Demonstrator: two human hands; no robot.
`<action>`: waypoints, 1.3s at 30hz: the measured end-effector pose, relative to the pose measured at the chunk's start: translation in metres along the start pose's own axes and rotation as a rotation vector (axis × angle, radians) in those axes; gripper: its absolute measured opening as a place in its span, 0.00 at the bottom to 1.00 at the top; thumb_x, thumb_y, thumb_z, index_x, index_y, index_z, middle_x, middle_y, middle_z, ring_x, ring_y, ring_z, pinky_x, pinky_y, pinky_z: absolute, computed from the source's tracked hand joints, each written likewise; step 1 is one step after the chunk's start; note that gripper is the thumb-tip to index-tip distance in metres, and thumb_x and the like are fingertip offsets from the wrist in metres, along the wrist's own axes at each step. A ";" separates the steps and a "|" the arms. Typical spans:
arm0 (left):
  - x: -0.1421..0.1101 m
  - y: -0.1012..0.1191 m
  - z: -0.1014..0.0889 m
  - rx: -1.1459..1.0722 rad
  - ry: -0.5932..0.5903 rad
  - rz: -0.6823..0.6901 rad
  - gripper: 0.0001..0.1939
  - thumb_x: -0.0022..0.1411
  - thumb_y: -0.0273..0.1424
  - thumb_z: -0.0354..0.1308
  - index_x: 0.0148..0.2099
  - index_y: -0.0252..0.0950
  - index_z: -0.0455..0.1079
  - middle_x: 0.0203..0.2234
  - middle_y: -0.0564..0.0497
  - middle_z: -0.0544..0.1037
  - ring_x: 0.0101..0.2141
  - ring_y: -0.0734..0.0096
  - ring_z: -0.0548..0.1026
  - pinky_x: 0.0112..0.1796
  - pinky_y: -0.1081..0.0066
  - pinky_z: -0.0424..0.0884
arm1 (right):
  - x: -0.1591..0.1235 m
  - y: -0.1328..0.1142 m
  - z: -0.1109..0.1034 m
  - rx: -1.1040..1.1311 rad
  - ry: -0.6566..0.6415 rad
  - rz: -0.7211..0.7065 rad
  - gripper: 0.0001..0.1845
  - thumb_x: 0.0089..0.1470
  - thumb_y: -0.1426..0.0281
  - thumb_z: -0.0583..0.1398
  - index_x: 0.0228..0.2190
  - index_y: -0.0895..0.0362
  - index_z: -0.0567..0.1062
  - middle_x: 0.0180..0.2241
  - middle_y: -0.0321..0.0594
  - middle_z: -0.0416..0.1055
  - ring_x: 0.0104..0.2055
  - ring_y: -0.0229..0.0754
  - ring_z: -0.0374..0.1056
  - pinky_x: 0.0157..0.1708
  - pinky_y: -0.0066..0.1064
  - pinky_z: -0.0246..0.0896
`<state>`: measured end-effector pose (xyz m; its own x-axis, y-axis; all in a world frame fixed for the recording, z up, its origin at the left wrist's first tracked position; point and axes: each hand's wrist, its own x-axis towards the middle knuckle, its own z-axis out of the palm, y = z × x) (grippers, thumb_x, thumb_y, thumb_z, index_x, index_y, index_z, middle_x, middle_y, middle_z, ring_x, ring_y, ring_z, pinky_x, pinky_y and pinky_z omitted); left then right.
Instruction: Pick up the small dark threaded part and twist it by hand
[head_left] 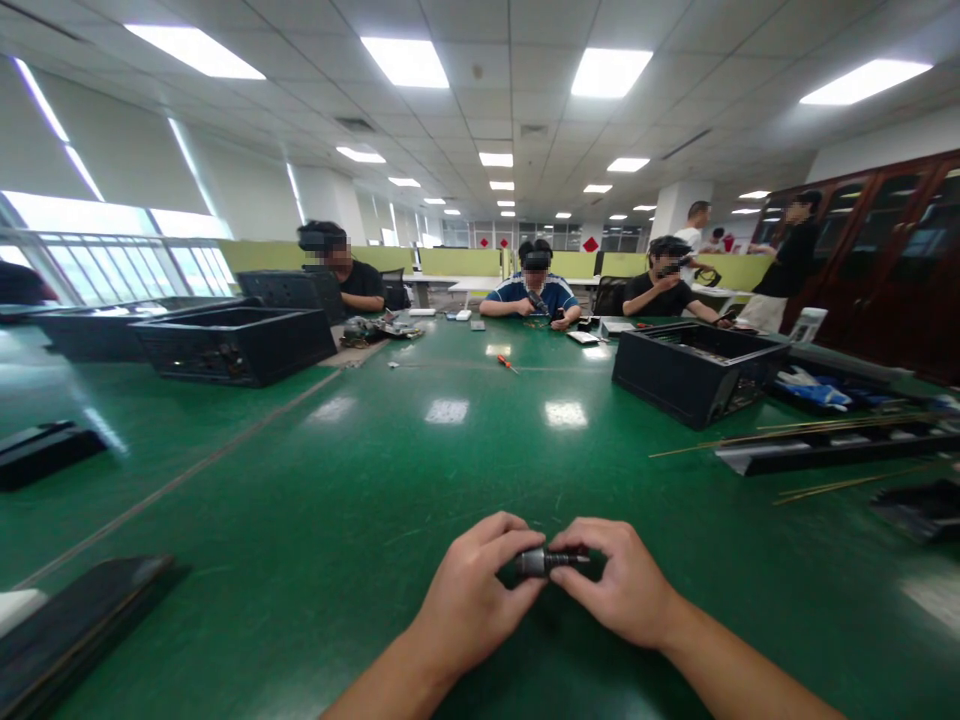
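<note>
Low in the middle of the head view, a small dark cylindrical part [532, 562] lies level between my hands, just above the green table [420, 470]. Its left end is a thick grey-black barrel; to the right it narrows to a ringed section with a thin, light tip. My left hand [476, 590] grips the barrel between thumb and fingers. With thumb and forefinger, my right hand [626, 580] pinches the narrower ringed section. Fingers cover some of the part, so its exact kind cannot be made out.
Black computer cases stand at the left [240, 345] and right [694, 375]. An orange screwdriver [507, 364] lies farther back. Thin rods and a black metal channel [832, 450] are at the right, a dark flat panel [90, 620] at near left. Several people sit across the table.
</note>
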<state>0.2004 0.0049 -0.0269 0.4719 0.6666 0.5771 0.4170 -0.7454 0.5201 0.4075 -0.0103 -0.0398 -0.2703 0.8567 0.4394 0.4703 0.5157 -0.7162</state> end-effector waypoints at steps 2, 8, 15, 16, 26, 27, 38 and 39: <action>0.001 0.001 -0.001 -0.001 0.003 0.002 0.14 0.55 0.25 0.64 0.45 0.40 0.76 0.37 0.49 0.78 0.37 0.68 0.78 0.39 0.71 0.75 | 0.000 0.000 0.000 -0.006 -0.001 0.003 0.05 0.49 0.70 0.66 0.32 0.54 0.80 0.29 0.38 0.77 0.30 0.41 0.72 0.32 0.30 0.63; 0.001 0.004 -0.002 0.024 0.008 0.001 0.14 0.54 0.25 0.65 0.44 0.41 0.77 0.35 0.50 0.79 0.35 0.69 0.78 0.38 0.72 0.76 | 0.000 0.000 -0.002 -0.007 -0.021 0.004 0.03 0.50 0.70 0.66 0.31 0.54 0.81 0.29 0.38 0.78 0.31 0.41 0.73 0.34 0.30 0.63; 0.000 0.002 0.000 0.038 -0.004 -0.016 0.15 0.53 0.25 0.66 0.44 0.42 0.78 0.36 0.49 0.79 0.36 0.68 0.79 0.39 0.71 0.77 | 0.001 -0.001 -0.005 0.004 -0.019 -0.053 0.04 0.51 0.70 0.66 0.32 0.54 0.82 0.29 0.39 0.79 0.32 0.42 0.74 0.34 0.30 0.65; 0.000 0.003 -0.001 0.037 -0.001 -0.014 0.14 0.54 0.25 0.66 0.44 0.41 0.78 0.36 0.49 0.79 0.36 0.68 0.79 0.39 0.71 0.77 | 0.001 -0.001 -0.005 0.005 -0.012 -0.061 0.05 0.51 0.71 0.66 0.32 0.54 0.82 0.29 0.39 0.79 0.32 0.42 0.74 0.34 0.30 0.65; 0.002 0.005 -0.003 0.026 0.025 -0.004 0.14 0.54 0.25 0.65 0.45 0.41 0.78 0.36 0.49 0.79 0.35 0.69 0.79 0.38 0.72 0.76 | 0.001 0.002 -0.004 0.008 0.022 -0.061 0.05 0.50 0.72 0.66 0.32 0.54 0.82 0.30 0.39 0.79 0.32 0.42 0.74 0.35 0.30 0.67; 0.002 0.005 -0.003 0.029 0.026 -0.005 0.14 0.54 0.25 0.65 0.44 0.41 0.78 0.35 0.49 0.79 0.35 0.69 0.79 0.38 0.72 0.76 | 0.001 0.001 -0.004 0.008 0.021 -0.059 0.05 0.50 0.72 0.66 0.32 0.54 0.82 0.30 0.39 0.79 0.32 0.42 0.74 0.35 0.30 0.67; 0.000 0.002 -0.004 0.036 0.041 0.014 0.15 0.54 0.23 0.64 0.44 0.41 0.77 0.36 0.50 0.79 0.36 0.70 0.78 0.38 0.72 0.76 | 0.000 -0.002 -0.009 -0.026 -0.013 -0.040 0.04 0.53 0.71 0.64 0.31 0.55 0.81 0.28 0.38 0.79 0.31 0.41 0.74 0.34 0.29 0.63; 0.000 0.001 -0.004 0.035 0.041 0.011 0.15 0.54 0.23 0.64 0.45 0.41 0.77 0.36 0.50 0.79 0.36 0.70 0.78 0.38 0.72 0.76 | 0.000 -0.003 -0.009 -0.031 -0.012 -0.043 0.04 0.53 0.71 0.64 0.31 0.55 0.81 0.28 0.38 0.78 0.31 0.40 0.73 0.34 0.29 0.63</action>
<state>0.1976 0.0038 -0.0238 0.4447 0.6576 0.6082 0.4394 -0.7518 0.4916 0.4140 -0.0117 -0.0325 -0.3005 0.8342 0.4625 0.4841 0.5512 -0.6796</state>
